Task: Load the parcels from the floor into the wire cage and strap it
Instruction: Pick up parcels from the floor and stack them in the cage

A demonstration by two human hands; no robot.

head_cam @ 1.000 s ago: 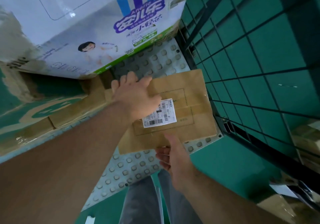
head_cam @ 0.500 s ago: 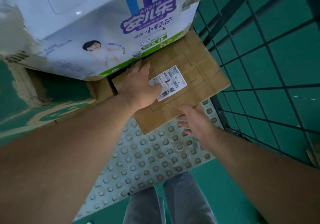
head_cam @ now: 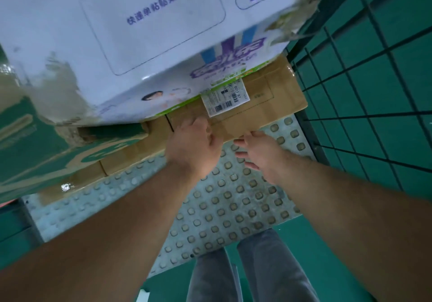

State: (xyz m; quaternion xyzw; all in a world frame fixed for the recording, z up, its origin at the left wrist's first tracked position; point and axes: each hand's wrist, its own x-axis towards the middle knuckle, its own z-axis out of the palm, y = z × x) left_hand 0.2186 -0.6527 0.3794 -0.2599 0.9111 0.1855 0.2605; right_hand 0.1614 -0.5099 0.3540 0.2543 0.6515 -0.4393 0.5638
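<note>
The brown cardboard parcel point(head_cam: 264, 105) is boxed in on three sides. A white diaper carton point(head_cam: 140, 39) looms over its far left part, a green-printed carton point(head_cam: 35, 152) closes off its left, and the wire cage wall point(head_cam: 364, 91) stands just beside its right end. Only its near side is free, over the studded cage floor point(head_cam: 222, 208), where the left hand point(head_cam: 194, 147) and right hand point(head_cam: 259, 152) touch its edge.

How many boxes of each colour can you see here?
White box: 1
Brown box: 1
Green box: 1
Total: 3
The brown strip beside the green one may be part of it; I cannot tell, so it is not counted.
</note>
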